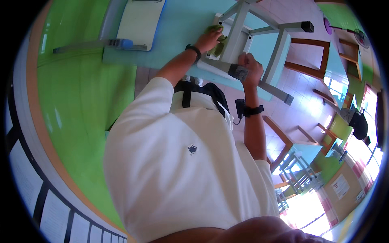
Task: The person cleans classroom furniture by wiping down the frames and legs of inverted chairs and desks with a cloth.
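A grey metal chair lies upturned on a light blue table, its legs sticking out over the edge. My left hand, with a black band on the wrist, presses a green cloth against the chair's frame near the seat. My right hand is closed around a grey chair leg just by its black end cap. A black strap with a small device sits on my right wrist. My white shirt fills the lower middle of the view.
A second chair with a white seat lies on the table at the top left. Wooden-framed tables with blue tops stand on the pink tiled floor to the right. A green wall runs along the left. Bright windows are at the far right.
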Demonstrator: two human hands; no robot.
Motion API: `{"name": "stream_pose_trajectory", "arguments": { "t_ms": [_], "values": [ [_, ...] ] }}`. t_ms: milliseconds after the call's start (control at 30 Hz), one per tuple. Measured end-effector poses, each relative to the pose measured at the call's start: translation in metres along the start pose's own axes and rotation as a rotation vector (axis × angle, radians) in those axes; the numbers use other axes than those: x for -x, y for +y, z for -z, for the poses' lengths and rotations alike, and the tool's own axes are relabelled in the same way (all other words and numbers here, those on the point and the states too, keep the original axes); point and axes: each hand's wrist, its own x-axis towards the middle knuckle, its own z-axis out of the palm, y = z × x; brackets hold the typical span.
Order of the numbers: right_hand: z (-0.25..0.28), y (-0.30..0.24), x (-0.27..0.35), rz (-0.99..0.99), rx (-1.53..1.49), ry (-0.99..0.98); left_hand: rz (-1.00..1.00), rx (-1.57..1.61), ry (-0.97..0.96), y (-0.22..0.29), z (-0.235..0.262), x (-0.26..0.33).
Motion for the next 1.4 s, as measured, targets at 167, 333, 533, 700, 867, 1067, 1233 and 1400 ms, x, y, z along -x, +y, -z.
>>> {"name": "stream_pose_trajectory", "arguments": {
  "t_ms": [167, 333, 533, 700, 867, 1067, 1233, 1400],
  "values": [
    [0.008, 0.001, -0.001, -0.010, 0.004, -0.068, 0.024, -0.156, -0.054, -0.005, -0.003, -0.030],
    [-0.002, -0.009, -0.007, 0.064, -0.039, -0.083, -0.136, -0.210, 0.006, -0.046, 0.000, -0.040],
    [0.007, 0.017, 0.003, 0.006, 0.023, -0.148, 0.094, -0.174, -0.274, 0.034, 0.006, -0.022],
    [0.004, -0.033, -0.010, 0.163, -0.057, -0.247, 0.192, -0.164, -0.108, -0.064, -0.025, 0.019],
    [0.004, 0.020, 0.004, -0.004, -0.044, -0.210, 0.317, 0.332, -0.464, 0.035, 0.032, 0.025],
    [0.008, 0.007, 0.006, 0.150, -0.231, -0.013, 0.679, 0.608, -0.148, -0.013, 0.070, 0.142],
    [0.021, 0.017, 0.008, 0.106, -0.753, -0.147, 0.809, 0.714, 0.019, 0.029, 0.098, 0.240],
    [0.047, 0.005, 0.056, 0.296, -0.726, -0.229, 0.839, 0.662, -0.026, 0.080, 0.144, 0.251]
  ]
}}
